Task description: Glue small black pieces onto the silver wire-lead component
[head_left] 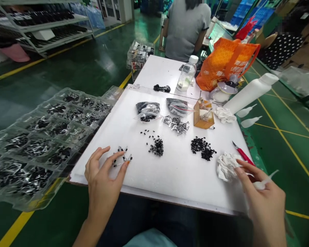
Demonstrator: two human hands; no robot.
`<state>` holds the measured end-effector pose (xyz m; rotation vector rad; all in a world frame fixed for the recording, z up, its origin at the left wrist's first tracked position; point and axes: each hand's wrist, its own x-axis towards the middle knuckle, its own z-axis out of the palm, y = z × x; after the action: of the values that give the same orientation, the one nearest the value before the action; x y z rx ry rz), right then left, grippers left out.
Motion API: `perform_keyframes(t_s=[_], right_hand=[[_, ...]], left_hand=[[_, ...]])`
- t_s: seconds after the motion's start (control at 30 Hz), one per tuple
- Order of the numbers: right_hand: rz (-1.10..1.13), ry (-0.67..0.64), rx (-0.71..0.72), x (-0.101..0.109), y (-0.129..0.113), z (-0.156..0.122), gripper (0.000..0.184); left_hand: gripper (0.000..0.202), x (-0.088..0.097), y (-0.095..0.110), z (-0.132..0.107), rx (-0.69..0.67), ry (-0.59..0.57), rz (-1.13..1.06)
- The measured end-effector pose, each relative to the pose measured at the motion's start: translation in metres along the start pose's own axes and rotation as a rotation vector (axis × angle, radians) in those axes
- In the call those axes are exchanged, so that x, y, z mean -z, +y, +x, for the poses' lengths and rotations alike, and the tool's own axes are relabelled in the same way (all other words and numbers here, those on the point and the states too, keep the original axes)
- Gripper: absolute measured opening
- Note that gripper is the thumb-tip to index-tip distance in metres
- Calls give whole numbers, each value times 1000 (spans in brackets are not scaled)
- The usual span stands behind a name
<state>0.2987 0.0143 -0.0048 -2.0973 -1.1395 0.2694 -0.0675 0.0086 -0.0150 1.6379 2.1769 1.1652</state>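
My left hand [101, 176] rests on the near left part of the white board [170, 178], fingers spread and curved around a small cluster of metal clips [123, 157], thumb tip touching them. My right hand [262, 195] is closed on a small clear dropper [265, 181], its fingertips touching a crumpled white tissue [226, 166]. Two piles of small black parts [157, 146] [203, 148] lie mid-board. Behind them lies a heap of metal clips [176, 124].
Clear blister trays [38, 144] full of black and metal parts sit left of the board. A red-handled knife [240, 152], cardboard box [203, 115], two plastic bags [148, 110], white bottle [249, 92], clear bottle [186, 73] and orange bag [225, 61] stand behind. A person in grey [186, 27] sits beyond.
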Motion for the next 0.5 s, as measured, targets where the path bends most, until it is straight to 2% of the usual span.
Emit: perform_keyframes(t_s=[0.07, 0.17, 0.3, 0.4, 0.5], right_hand=[[-117, -61, -43, 0, 6, 11, 58], [-214, -135, 9, -3, 6, 19, 62], [-153, -162, 26, -9, 6, 23, 44], [-69, -96, 9, -10, 7, 23, 34], [55, 72, -38, -6, 4, 15, 42]], left_hand=[[15, 2, -11, 3, -11, -13, 20], [22, 4, -11, 3, -37, 0, 34], [26, 9, 1, 3, -70, 37, 13], [22, 11, 14, 7, -77, 87, -46], [13, 6, 36, 12, -9, 151, -271]])
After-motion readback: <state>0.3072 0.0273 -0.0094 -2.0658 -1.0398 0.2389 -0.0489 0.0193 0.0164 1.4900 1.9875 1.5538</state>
